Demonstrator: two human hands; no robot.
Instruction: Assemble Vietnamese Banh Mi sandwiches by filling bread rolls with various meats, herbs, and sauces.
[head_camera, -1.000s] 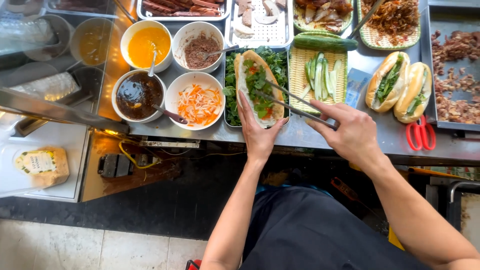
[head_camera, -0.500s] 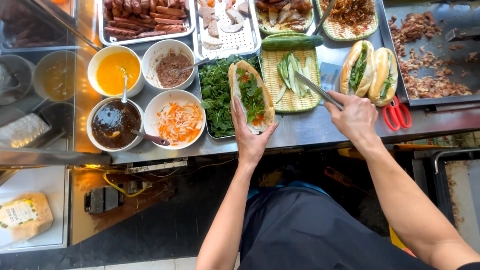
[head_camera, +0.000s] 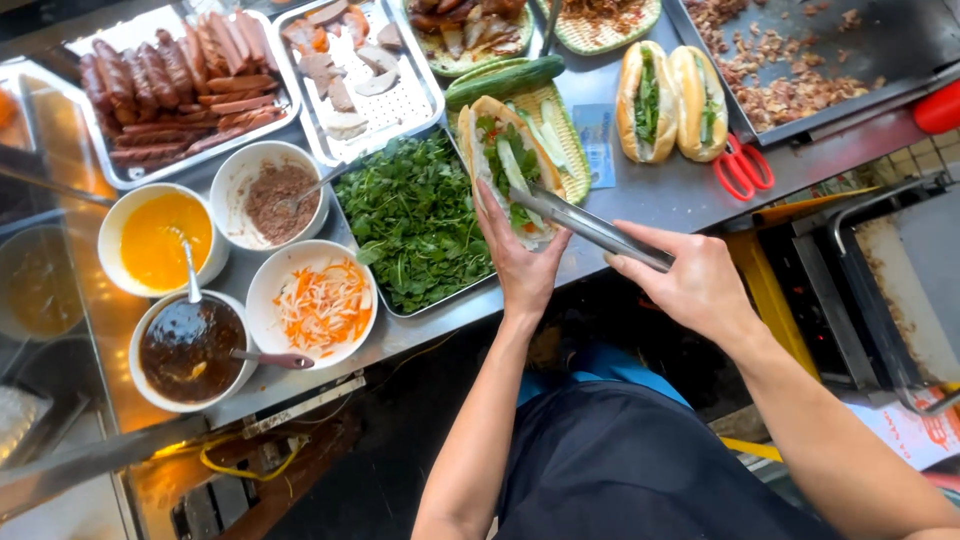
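My left hand (head_camera: 518, 258) cradles an open baguette sandwich (head_camera: 503, 160) filled with herbs, cucumber strips and bits of red, held over the counter edge. My right hand (head_camera: 692, 282) grips metal tongs (head_camera: 585, 226) whose tips reach into the sandwich filling. Just left of the sandwich lies a steel tray of green herbs (head_camera: 412, 215). Behind it a woven tray (head_camera: 570, 150) carries cucumber slices, with a whole cucumber (head_camera: 505, 80) at its far edge.
Two filled sandwiches (head_camera: 672, 100) and red scissors (head_camera: 742, 165) lie to the right, beside a griddle of chopped meat (head_camera: 800, 60). Left are bowls of pickled carrot (head_camera: 322, 303), dark sauce (head_camera: 190, 350), yellow sauce (head_camera: 160, 240) and pâté (head_camera: 278, 195). Sausage tray (head_camera: 180, 85) behind.
My right hand brought the tongs from the cucumber tray to the sandwich, and cucumber strips now lie inside it. The view has shifted, so everything sits further right.
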